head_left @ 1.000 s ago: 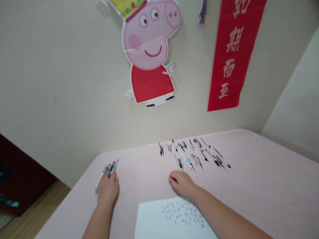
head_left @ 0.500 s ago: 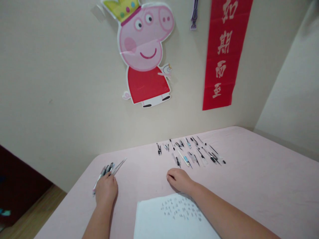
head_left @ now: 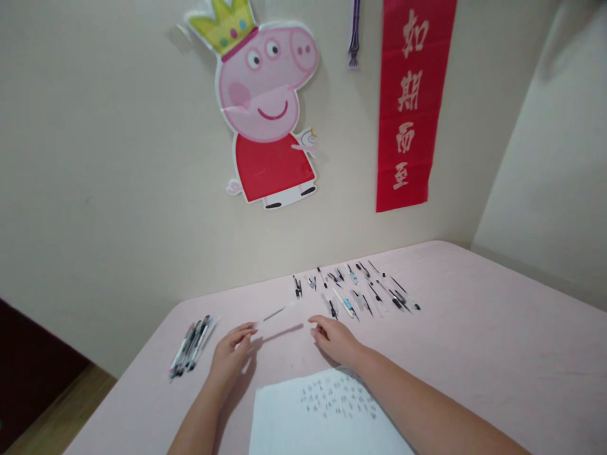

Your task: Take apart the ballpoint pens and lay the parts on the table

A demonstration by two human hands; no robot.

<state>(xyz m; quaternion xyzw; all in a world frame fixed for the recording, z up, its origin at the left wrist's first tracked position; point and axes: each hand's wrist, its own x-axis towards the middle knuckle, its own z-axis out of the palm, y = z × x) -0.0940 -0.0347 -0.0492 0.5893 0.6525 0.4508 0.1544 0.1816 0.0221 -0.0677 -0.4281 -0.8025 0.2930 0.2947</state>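
My left hand (head_left: 232,354) is raised slightly over the table, with a slim pen (head_left: 274,313) pinched at its fingertips. The pen points up and to the right, and the part near the fingers is blurred. Its shadow falls on the pink cloth below. Facing the pen's far end is my right hand (head_left: 336,338), thumb and forefinger a little apart with nothing visible between them. A bundle of pens (head_left: 192,347) lies to the left of my left hand. Under my right forearm is a white sheet (head_left: 289,423) with rows of small handwriting.
Beyond my right hand, pen parts (head_left: 353,303) such as caps, barrels and refills lie in small groups near the wall. A pink cloth (head_left: 474,354) covers the table. On the wall hang a cartoon pig cutout (head_left: 272,164) and a red banner (head_left: 412,126).
My left hand has moved right from the pen bundle, bringing one pen along toward my right hand. My right hand's fingers have parted slightly. The view has shifted a little.
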